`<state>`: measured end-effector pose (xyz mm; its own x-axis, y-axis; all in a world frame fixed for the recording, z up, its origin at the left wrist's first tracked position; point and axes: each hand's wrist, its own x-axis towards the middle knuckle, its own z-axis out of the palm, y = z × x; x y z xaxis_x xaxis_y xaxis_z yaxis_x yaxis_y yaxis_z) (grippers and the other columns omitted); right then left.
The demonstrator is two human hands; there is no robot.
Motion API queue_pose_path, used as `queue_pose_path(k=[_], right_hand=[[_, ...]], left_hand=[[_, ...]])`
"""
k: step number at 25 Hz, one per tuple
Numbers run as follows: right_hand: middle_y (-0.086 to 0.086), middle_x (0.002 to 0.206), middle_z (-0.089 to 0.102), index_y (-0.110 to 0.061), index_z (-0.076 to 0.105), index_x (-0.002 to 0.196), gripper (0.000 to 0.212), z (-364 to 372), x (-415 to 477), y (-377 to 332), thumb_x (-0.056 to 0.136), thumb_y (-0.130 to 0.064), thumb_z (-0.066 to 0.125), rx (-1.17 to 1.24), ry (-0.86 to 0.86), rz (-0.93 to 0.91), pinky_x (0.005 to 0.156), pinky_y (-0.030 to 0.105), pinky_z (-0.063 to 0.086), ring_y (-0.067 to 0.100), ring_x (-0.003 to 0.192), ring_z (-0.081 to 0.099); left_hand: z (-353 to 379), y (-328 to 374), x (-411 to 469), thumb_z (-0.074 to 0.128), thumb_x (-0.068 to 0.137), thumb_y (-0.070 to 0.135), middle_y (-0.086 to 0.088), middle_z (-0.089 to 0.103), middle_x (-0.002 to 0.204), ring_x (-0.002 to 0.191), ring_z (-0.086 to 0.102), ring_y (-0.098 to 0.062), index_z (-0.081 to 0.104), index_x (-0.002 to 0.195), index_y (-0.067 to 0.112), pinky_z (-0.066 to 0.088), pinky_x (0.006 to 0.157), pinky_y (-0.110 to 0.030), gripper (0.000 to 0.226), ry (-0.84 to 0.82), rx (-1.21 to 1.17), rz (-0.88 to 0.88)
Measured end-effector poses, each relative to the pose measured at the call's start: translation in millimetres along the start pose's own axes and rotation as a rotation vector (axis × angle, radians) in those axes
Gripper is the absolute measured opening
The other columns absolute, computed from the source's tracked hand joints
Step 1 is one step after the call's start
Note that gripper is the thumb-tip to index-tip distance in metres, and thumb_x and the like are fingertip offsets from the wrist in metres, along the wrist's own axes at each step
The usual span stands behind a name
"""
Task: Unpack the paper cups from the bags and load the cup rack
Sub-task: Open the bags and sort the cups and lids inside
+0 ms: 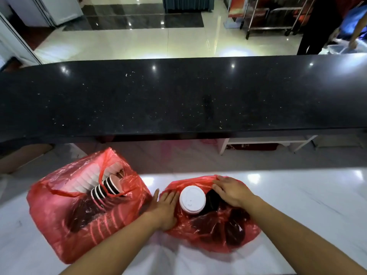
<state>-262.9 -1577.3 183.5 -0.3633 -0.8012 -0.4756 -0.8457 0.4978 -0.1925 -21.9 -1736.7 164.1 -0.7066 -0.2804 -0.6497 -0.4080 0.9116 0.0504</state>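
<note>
My left hand (165,207) lies flat, fingers straight, on the small red bag (218,231). My right hand (231,192) rests on its far rim, fingers bent (pinching or not, I cannot tell). A round white lid (192,199) shows between them. Just left, the large red bag (65,221), of thin crinkled film, holds striped cup stacks (106,189). Both bags sit on the glossy white counter (307,205).

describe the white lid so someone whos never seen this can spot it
On the white counter below the long black ledge lie a big red bag and, to its right, a smaller red bag with the left hand and right hand resting on it. The lid is the only round white disc, facing up in its opening beside dark cups.
</note>
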Motion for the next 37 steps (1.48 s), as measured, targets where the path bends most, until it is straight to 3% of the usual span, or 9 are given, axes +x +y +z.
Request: queue_pose_path(k=[3, 5, 8, 12, 15, 19, 24, 29, 37], right_hand=[[0.001, 0.124, 0.066, -0.025, 0.062, 0.120, 0.042, -2.3, -1.8, -6.7, 0.102, -0.044, 0.029, -0.110, 0.290, -0.023, 0.091, 0.040, 0.046, 0.028, 0.112, 0.059], [0.002, 0.099, 0.070, -0.019, 0.067, 0.098, 0.039, -1.1, -8.4, -19.0, 0.099, -0.040, 0.034, -0.137, 0.471, -0.150, 0.082, 0.041, 0.049, 0.029, 0.093, 0.061], [-0.003, 0.105, 0.066, -0.024, 0.066, 0.109, 0.034, 7.8, -31.0, -50.3, 0.091, -0.048, 0.052, -0.062, 0.485, -0.298, 0.081, 0.040, 0.052, 0.023, 0.093, 0.062], [-0.003, 0.144, 0.050, -0.027, 0.043, 0.147, 0.067, 25.2, -41.0, -70.6, 0.087, -0.057, 0.054, -0.066, 0.282, -0.213, 0.099, 0.040, 0.044, 0.021, 0.126, 0.054], [-0.006, 0.155, 0.039, -0.026, 0.028, 0.155, 0.074, 31.1, -34.6, -62.5, 0.092, -0.054, 0.056, 0.080, 0.158, -0.133, 0.113, 0.036, 0.029, 0.016, 0.142, 0.036], [-0.003, 0.155, 0.039, -0.031, 0.028, 0.154, 0.080, 40.0, -26.7, -53.8, 0.087, -0.062, 0.059, 0.109, 0.155, -0.064, 0.119, 0.038, 0.020, 0.021, 0.145, 0.028], [0.001, 0.156, 0.036, -0.034, 0.023, 0.155, 0.089, 40.1, -24.8, -50.1, 0.082, -0.068, 0.060, 0.153, 0.074, -0.023, 0.120, 0.040, 0.014, 0.025, 0.146, 0.023], [0.003, 0.160, 0.025, -0.031, 0.013, 0.156, 0.097, 20.8, -30.5, -54.8, 0.081, -0.060, 0.069, 0.206, -0.079, -0.050, 0.123, 0.045, 0.001, 0.025, 0.151, 0.010], [0.006, 0.132, 0.046, -0.038, 0.028, 0.131, 0.087, 5.5, -30.5, -55.9, 0.065, -0.057, 0.081, 0.344, -0.195, 0.014, 0.107, 0.044, 0.025, 0.029, 0.128, 0.033]], left_hand=[[9.5, 2.3, -6.4, 0.027, 0.081, 0.050, -0.004, 0.020, 0.166, 0.153, 0.013, -0.023, 0.020, 0.159, 0.016, 0.001, 0.123, -0.052, 0.086, 0.168, -0.127, -0.007], [4.4, 2.7, -14.7, 0.025, 0.075, 0.044, -0.001, 0.055, 0.144, 0.136, 0.046, -0.025, 0.056, 0.138, 0.020, 0.026, 0.117, -0.045, 0.074, 0.432, -0.284, 0.018], [-4.1, 11.6, -25.3, 0.043, 0.085, 0.027, 0.002, 0.067, 0.112, 0.107, 0.061, -0.022, 0.068, 0.110, 0.019, 0.047, 0.094, -0.037, 0.037, 0.728, -0.422, 0.050], [-17.1, 39.1, -20.8, 0.058, 0.095, 0.033, 0.001, 0.065, 0.111, 0.107, 0.059, -0.018, 0.063, 0.119, 0.016, 0.038, 0.082, -0.022, 0.029, 0.510, -0.874, -0.132], [-17.5, 39.1, -10.1, 0.063, 0.094, 0.039, 0.001, 0.071, 0.116, 0.107, 0.063, -0.015, 0.065, 0.125, 0.018, 0.043, 0.084, -0.022, 0.037, 0.379, -0.982, -0.170], [-14.3, 34.9, 1.1, 0.068, 0.090, 0.042, 0.004, 0.069, 0.124, 0.112, 0.062, -0.012, 0.062, 0.131, 0.023, 0.045, 0.092, -0.022, 0.046, 0.234, -1.065, -0.145], [-14.5, 34.7, 3.4, 0.081, 0.079, 0.027, 0.003, 0.070, 0.102, 0.089, 0.062, -0.008, 0.067, 0.106, 0.021, 0.045, 0.068, -0.020, 0.032, 0.198, -1.336, -0.263], [-9.2, 33.9, 5.6, 0.085, 0.054, 0.034, 0.004, 0.073, 0.104, 0.100, 0.065, -0.013, 0.067, 0.108, 0.026, 0.054, 0.094, -0.036, 0.057, 0.140, -1.439, -0.256], [-12.4, 29.5, 0.7, 0.082, 0.077, 0.023, 0.009, 0.070, 0.106, 0.098, 0.065, -0.005, 0.065, 0.112, 0.027, 0.052, 0.081, -0.019, 0.039, 0.084, -1.326, -0.054]])
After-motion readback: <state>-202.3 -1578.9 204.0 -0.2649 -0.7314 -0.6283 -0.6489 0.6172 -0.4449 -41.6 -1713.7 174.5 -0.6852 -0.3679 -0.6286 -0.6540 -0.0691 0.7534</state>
